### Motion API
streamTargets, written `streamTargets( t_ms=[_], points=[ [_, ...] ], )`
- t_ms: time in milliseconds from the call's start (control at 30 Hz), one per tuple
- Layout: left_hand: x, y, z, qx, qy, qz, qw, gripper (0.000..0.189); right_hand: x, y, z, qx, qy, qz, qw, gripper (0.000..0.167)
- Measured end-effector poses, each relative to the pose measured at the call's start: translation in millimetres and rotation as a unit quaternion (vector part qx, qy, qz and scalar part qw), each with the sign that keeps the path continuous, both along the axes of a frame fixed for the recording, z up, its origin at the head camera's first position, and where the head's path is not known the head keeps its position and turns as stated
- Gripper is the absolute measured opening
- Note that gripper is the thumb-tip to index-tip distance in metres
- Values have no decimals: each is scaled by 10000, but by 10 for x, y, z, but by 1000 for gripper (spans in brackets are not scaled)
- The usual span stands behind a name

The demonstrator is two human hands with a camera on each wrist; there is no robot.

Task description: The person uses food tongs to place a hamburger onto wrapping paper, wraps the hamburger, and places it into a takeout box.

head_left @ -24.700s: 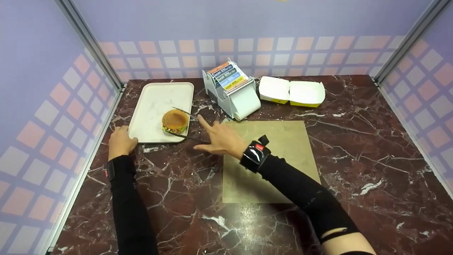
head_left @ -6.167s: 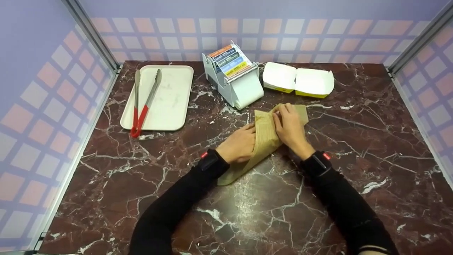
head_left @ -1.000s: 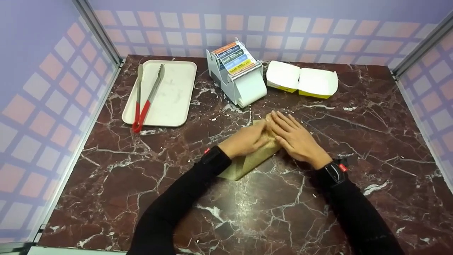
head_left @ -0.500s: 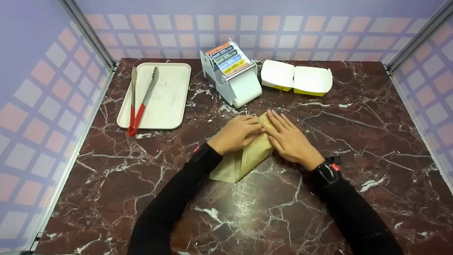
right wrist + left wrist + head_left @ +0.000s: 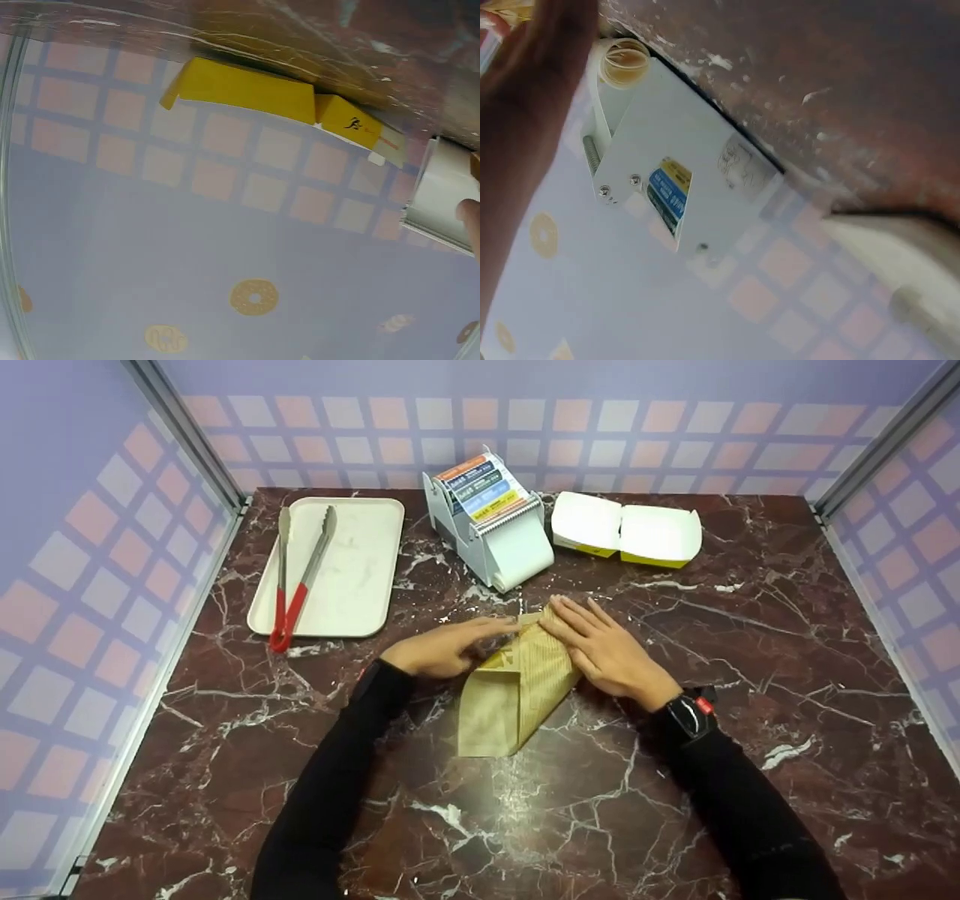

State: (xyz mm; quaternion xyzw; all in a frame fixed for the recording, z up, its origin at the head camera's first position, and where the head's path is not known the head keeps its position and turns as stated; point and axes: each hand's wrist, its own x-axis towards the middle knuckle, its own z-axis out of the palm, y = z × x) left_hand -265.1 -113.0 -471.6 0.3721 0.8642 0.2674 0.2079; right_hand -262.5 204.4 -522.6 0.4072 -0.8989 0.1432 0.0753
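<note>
A brown printed wrapping paper [image 5: 491, 716] lies folded over a bulge near the middle of the table. Its left end is a loose flap, with an opening above it; whatever is inside stays hidden. My right hand [image 5: 606, 656] rests along the paper's right side, fingers straight and close together. My left hand [image 5: 446, 649] is at the upper left of the paper, its fingers extended toward the top edge; contact is unclear. The left wrist view shows that hand dark and blurred beside the label dispenser [image 5: 712, 150]. Only a fingertip [image 5: 471, 221] shows in the right wrist view.
Tongs [image 5: 296, 600] with red handles lie on the white tray [image 5: 360, 577] at the back left. The label dispenser [image 5: 487, 521] stands behind the paper. An unfolded white and yellow burger box [image 5: 660, 534] sits at the back right. Panels enclose the table's back and sides.
Earlier, the burger was on the tray and the paper flat. Now the burger is out of sight, tongs lie there, and the paper is folded. Just now my left hand moved left, exposing the opening.
</note>
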Motion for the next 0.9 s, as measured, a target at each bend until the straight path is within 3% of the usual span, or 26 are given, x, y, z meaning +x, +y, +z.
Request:
streamTargets(
  t_ms=[67, 167, 267, 367, 433, 567, 667, 767, 900],
  points=[
    [15, -25, -27, 90, -39, -366, 9993, 99, -29, 11, 2, -25, -4, 79, 10000, 55],
    [30, 9, -84, 277, 336, -700, 9966, 98, -47, 25, -5, -62, -36, 204, 9998, 55],
    [41, 71, -132, 378, 1005, -810, 9909, 85, -53, 34, -17, -160, -82, 331, 9993, 56],
    [44, 131, -168, 288, 1775, -906, 9795, 76, -61, 48, -27, -316, -75, 425, 9986, 56],
    [45, 159, -191, 74, 2401, -964, 9659, 75, -67, 61, -31, -402, -108, 483, 9980, 57],
    [36, 200, -237, -383, 3581, -1073, 9267, 70, -84, 81, -40, -411, -152, 557, 9975, 59],
    [24, 247, -272, -547, 3977, -1253, 9073, 68, -87, 76, -43, -277, -212, 436, 9984, 56],
    [6, 298, -304, -453, 3840, -1471, 9104, 70, -86, 64, -42, -177, -261, 260, 9992, 53],
    [-21, 344, -307, -86, 3218, -1581, 9335, 63, -84, 61, -45, -194, -131, 260, 9994, 53]
  ],
)
